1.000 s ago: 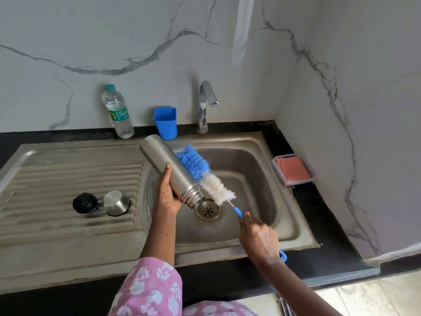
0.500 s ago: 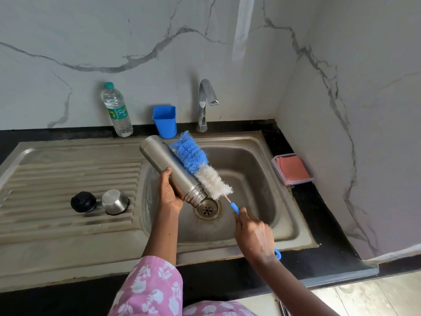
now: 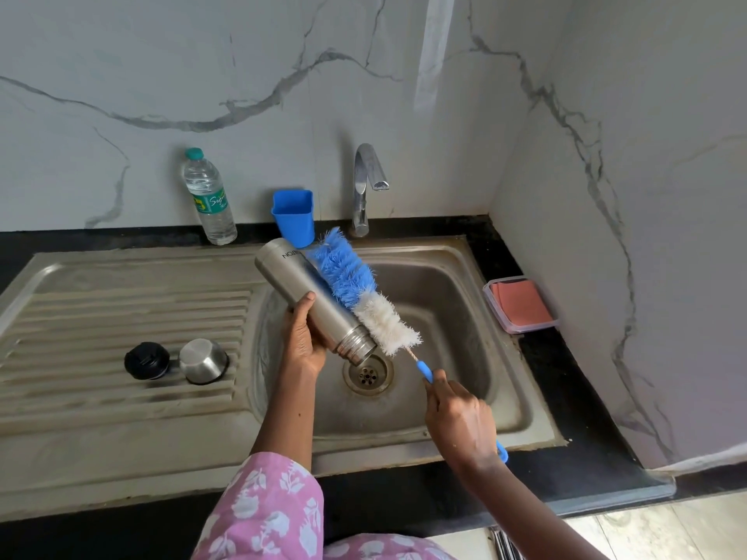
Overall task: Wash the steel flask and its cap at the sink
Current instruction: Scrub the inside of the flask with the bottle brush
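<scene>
While the left hand (image 3: 301, 341) grips the steel flask (image 3: 311, 301) mid-body, thumb on top and fingers curled round underneath, mostly hidden, the flask sits tilted over the sink basin (image 3: 456, 284). Mouth down, just above the drain (image 3: 368, 375); base up toward far left. Right hand (image 3: 458, 418) clamped on the blue handle of the bottle brush (image 3: 359, 293), fingers curled tight round it. Bristles lie along the flask's right side, touching the outer wall.

Step looks like scrubbing the outside. To do it well:
- Long strokes from base to neck.
- Roll the flask in the left hand between strokes so every side gets covered, including the patch under the palm.
- Work the white bristle end into the neck threads; grime likely collects there.
- Keep the mouth low so runoff drops into the basin.

No water visible from the tap (image 3: 366, 183), so a rinse is likely needed after. Steel cap (image 3: 202, 360) and black stopper (image 3: 146, 360) sit side by side on the drainboard (image 3: 121, 309), left, well apart from the flask, not in hand.
</scene>
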